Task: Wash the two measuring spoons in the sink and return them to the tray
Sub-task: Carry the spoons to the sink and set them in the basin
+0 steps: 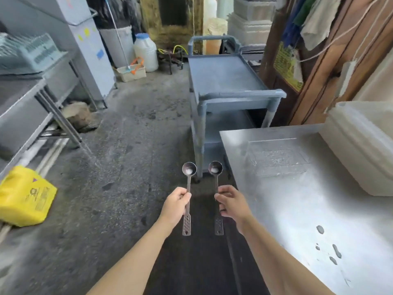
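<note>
I hold two metal measuring spoons upright over the floor, bowls pointing away from me. My left hand (pixel 175 204) pinches the handle of the left spoon (pixel 188 170); a bit of white residue lies in its round bowl. My right hand (pixel 230 202) pinches the handle of the right spoon (pixel 215 168), which also has white in its bowl. Both handles end in perforated flat tabs below my fingers. The spoons hang side by side, a hand's width apart. No sink shows in this view.
A steel counter (pixel 297 199) with water drops lies at my right, with stacked white tubs (pixel 361 145) on it. A grey utility cart (pixel 225 81) stands ahead. A steel table (pixel 25 107) and a yellow bag (pixel 23 196) are at the left; wet concrete floor between.
</note>
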The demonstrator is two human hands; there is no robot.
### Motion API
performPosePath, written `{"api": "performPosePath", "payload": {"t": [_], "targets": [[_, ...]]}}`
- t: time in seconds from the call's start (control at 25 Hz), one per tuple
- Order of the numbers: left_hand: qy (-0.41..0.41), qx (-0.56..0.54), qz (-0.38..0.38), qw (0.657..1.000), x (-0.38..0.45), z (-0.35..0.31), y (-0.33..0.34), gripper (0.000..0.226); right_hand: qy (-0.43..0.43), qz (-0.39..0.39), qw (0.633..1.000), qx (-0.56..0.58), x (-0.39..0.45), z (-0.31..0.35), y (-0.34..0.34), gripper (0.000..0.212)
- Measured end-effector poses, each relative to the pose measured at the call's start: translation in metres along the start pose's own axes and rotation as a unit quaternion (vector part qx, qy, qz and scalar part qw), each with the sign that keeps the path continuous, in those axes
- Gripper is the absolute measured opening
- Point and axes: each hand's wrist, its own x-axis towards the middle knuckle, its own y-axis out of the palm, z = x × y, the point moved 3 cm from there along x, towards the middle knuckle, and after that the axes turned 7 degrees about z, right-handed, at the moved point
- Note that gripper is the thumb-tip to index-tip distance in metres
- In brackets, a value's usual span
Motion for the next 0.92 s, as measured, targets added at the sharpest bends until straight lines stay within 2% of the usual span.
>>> {"api": "performPosePath", "payload": {"t": [0.36, 0.64, 0.92], "targets": [[-0.026, -0.083, -0.162, 0.983, -0.054, 0.062, -0.193, 0.019, -0.020, 0.146, 0.985, -0.088, 0.022, 0.039, 0.218, 0.011], [-0.037, -0.137, -0.264, 0.954, -0.116, 0.113, -0.335, 0.012, -0.011, 0.239, 0.963, -0.123, 0.013, 0.044, 0.404, 0.010], [-0.078, -0.162, -0.356, 0.917, -0.159, 0.171, -0.443, 0.015, -0.005, 0.330, 0.930, -0.163, 0.012, 0.046, 0.550, 0.011]]}}
